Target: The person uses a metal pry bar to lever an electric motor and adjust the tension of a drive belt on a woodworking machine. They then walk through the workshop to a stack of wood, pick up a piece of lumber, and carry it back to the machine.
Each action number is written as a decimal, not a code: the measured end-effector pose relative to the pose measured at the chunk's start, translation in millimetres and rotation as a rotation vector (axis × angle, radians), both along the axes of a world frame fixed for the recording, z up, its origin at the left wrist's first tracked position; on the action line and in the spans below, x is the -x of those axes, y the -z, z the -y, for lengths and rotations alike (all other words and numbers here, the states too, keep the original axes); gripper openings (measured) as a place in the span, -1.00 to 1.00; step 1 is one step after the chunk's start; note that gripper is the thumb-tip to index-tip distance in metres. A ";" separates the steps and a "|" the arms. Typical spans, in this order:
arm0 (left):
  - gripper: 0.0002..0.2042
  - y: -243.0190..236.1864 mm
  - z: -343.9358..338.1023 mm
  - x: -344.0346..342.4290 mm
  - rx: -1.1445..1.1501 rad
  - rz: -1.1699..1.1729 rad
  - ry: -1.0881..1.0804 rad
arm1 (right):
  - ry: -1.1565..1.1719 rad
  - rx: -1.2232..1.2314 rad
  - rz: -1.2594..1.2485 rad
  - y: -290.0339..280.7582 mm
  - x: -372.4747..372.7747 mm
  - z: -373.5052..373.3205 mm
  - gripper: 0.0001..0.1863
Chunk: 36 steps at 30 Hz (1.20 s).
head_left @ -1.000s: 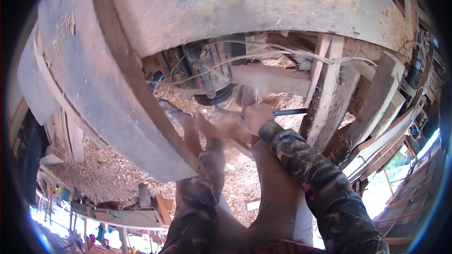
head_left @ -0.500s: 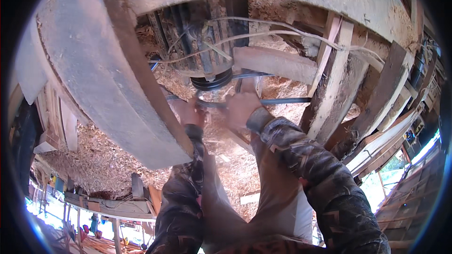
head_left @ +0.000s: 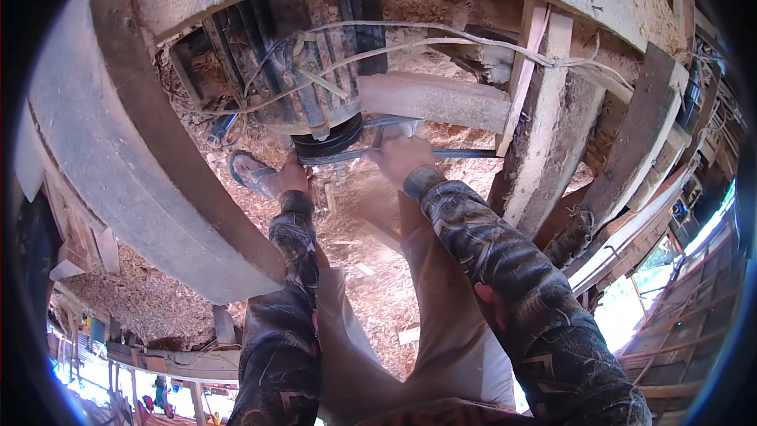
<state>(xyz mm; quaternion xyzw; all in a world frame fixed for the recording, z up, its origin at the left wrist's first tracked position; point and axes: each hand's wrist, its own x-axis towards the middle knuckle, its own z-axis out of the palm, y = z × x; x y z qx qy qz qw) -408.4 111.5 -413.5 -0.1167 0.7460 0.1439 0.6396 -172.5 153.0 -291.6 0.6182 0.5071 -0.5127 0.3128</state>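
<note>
Wearer's R hand [head_left: 404, 159], 12 o'clock, is clamping fingers on dk belt [head_left: 473, 153], running toward 1, prob. for tension; L hand [head_left: 293, 177], 11, is sitting by pulley [head_left: 330, 142], finger grip unclear.

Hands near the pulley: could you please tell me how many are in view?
2: the left hand at the lower left of the pulley, and the right hand on the belt, right of the pulley. None there seems hidden.
</note>
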 end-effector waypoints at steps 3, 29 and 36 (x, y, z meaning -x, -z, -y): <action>-0.78 9.9 21.5 40.2 -0.182 0.110 -0.076 | -0.008 0.007 -0.033 -1.3 21.8 -7.6 -0.38; -0.26 -48.2 26.0 -39.6 -0.519 -0.416 0.744 | 0.032 -0.279 -0.070 18.9 40.0 11.5 -0.43; -0.26 -31.4 23.7 -20.1 -0.616 -0.215 0.480 | -0.056 -0.183 0.060 -23.4 -8.9 -17.5 -0.26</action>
